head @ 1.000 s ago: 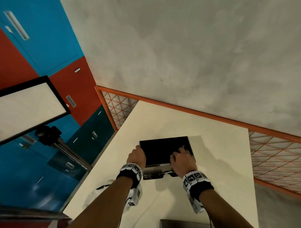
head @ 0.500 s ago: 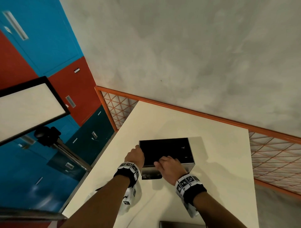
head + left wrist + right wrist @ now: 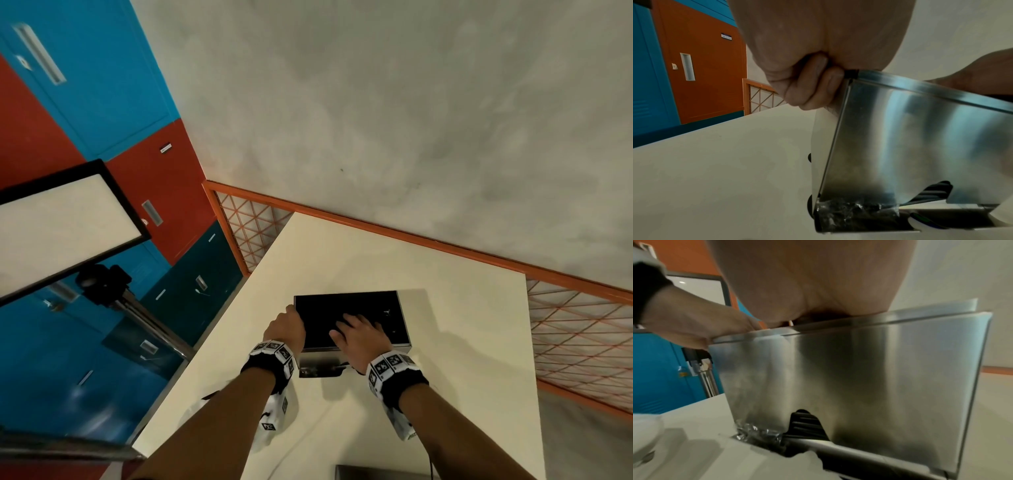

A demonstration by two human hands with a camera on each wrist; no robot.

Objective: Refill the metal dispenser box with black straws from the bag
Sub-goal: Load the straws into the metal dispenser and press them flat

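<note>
Brushed-steel dispenser box on cream table; left hand curled gripping its corner, right hand flat, fingers relaxed on black top.

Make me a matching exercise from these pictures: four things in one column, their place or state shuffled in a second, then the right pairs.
1. left hand
2. right hand
3. metal dispenser box
4. black straws

a. stands on the white table
b. show through the notch low on the front
c. grips the box's top left corner
d. lies flat on the dark top, fingers spread

Pairs: 1-c, 2-d, 3-a, 4-b
</note>
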